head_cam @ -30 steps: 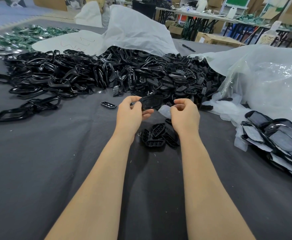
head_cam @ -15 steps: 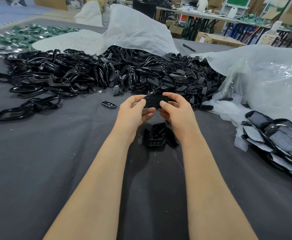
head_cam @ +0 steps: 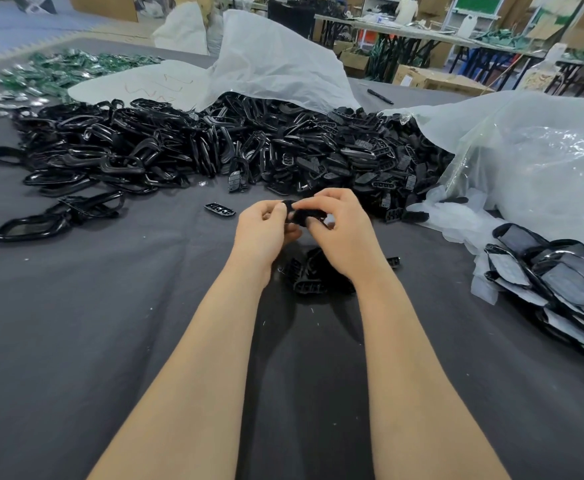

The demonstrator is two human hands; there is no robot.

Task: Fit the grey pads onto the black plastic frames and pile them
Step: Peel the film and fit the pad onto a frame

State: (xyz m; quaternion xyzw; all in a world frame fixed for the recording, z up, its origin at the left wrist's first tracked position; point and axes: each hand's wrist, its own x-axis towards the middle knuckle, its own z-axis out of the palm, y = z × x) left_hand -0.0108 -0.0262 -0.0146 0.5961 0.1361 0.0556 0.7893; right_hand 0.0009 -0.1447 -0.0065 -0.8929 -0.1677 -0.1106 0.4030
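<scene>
Grey tablecloth (head_cam: pixel 76 341): left grip (head_cam: pixel 264 230), right grip (head_cam: pixel 342 233) both pinch black frame (head_cam: pixel 304 214) between them.

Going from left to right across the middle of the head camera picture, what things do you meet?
First a big black frame lying alone → small black piece on the cloth → left hand → black part pinched by both hands → right hand → pile of frames with grey pads.

Both forearms (head_cam: pixel 214 358) show bare along their whole visible length; the left hand (head_cam: pixel 266 233) and the right hand (head_cam: pixel 344 235) are bare as well; arms long and slender.
</scene>
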